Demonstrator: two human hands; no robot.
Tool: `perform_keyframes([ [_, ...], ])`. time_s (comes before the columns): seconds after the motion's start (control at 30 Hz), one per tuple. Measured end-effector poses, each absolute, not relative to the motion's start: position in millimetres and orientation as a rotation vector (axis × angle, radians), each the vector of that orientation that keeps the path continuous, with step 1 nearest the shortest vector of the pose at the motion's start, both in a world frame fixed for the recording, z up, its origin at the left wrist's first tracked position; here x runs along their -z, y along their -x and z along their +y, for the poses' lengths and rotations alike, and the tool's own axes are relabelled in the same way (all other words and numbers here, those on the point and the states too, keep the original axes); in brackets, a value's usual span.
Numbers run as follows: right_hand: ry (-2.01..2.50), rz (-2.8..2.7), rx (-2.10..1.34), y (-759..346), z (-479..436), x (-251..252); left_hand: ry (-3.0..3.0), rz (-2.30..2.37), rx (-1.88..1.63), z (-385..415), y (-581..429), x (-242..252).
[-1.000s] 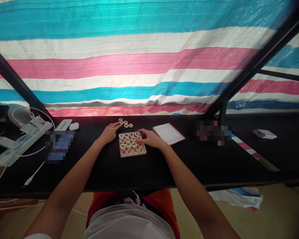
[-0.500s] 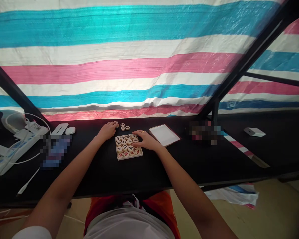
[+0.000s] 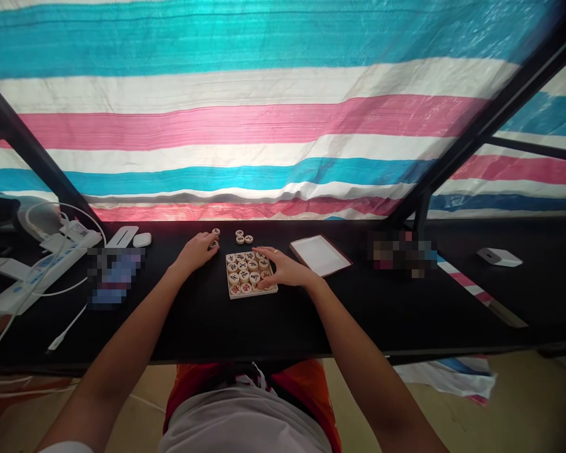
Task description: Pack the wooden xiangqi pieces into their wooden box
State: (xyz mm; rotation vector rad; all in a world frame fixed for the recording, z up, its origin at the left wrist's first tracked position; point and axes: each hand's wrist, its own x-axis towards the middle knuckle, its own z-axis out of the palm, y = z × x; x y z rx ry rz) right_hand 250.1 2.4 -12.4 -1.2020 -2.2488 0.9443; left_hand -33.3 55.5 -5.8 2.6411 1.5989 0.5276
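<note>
A square, light-coloured box (image 3: 253,295) holds rows of round Chinese chess pieces (image 3: 243,265) with black or red characters. My right hand (image 3: 287,268) lies over the box's right side, thumb and fingers spread apart, the thumb above pieces near the lower right corner. To the left, my left hand (image 3: 195,253) pinches a loose Chinese chess piece (image 3: 214,244) at its fingertips. Just beyond it lies another loose piece (image 3: 216,231). A small group of three pieces (image 3: 240,240) sits on the table behind the box.
A white-lined lid (image 3: 321,255) lies right of the box on the black table (image 3: 193,327). At left are a power strip (image 3: 47,270) with cables, a white earbud case (image 3: 142,240) and a blurred item (image 3: 116,277). A white charger (image 3: 500,257) stands far right. Striped sheeting hangs behind.
My left hand has drawn back slightly, uncovering one loose piece and showing another at its fingertips. My right thumb has slid toward the box's near edge. The view has shifted a little.
</note>
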Motion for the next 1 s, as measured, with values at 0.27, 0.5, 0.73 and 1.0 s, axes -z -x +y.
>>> perform_keyframes([
  [0.27,1.169,-2.207,-0.925,-247,7,16,-2.631,0.834,-0.731,1,-25,-13],
  [0.5,1.078,-1.915,-1.333,-269,17,17,-2.906,0.712,-0.647,-7,-53,10],
  [0.73,1.154,-1.897,-1.322,-266,15,15,-3.179,0.706,-0.545,-3,-50,13],
  [1.0,1.129,-1.95,-1.293,-267,16,15,-3.182,0.713,-0.476,-6,-54,14],
])
